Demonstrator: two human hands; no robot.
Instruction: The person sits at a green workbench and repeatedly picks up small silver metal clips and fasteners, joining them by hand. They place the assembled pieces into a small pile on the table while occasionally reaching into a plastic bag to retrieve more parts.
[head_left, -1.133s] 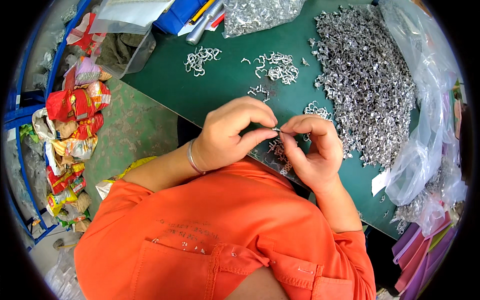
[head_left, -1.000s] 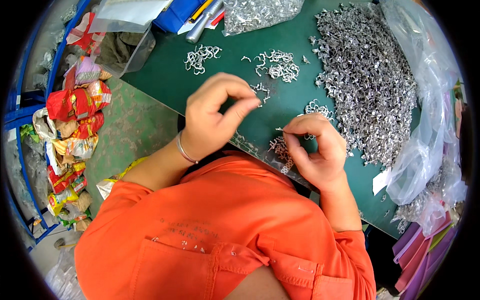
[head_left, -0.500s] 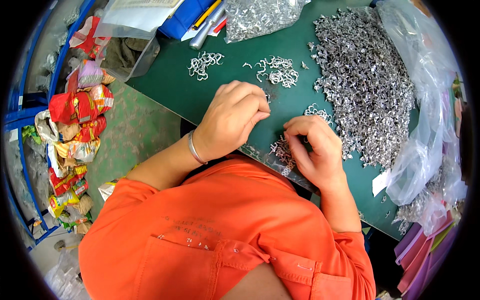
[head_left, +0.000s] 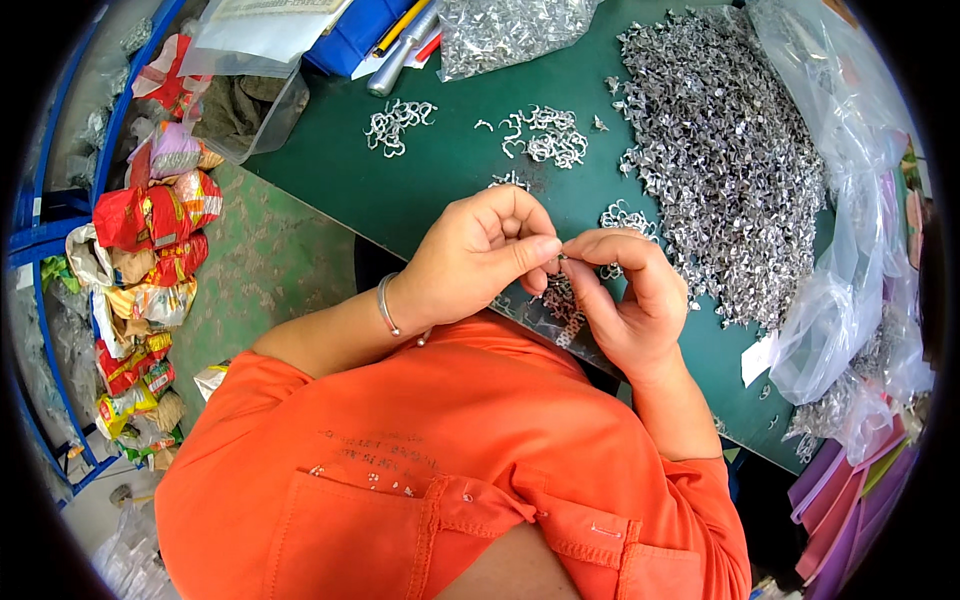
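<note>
both hands are meeting over the green table (head_left: 440, 180): left hand (head_left: 480, 262) and right hand (head_left: 625, 300) are pinching one small silver metal clip (head_left: 563, 258) between fingertips. looks like mid-assembly; the next move is calling for a steady, fine grip.

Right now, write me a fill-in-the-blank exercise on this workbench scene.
1. The left hand and right hand pinch small metal clips over a table coloured ____.
2. The left wrist wears a silver ____.
3. The big clip pile lies on the person's ____ side.

Missing words: green; bracelet; right
</note>
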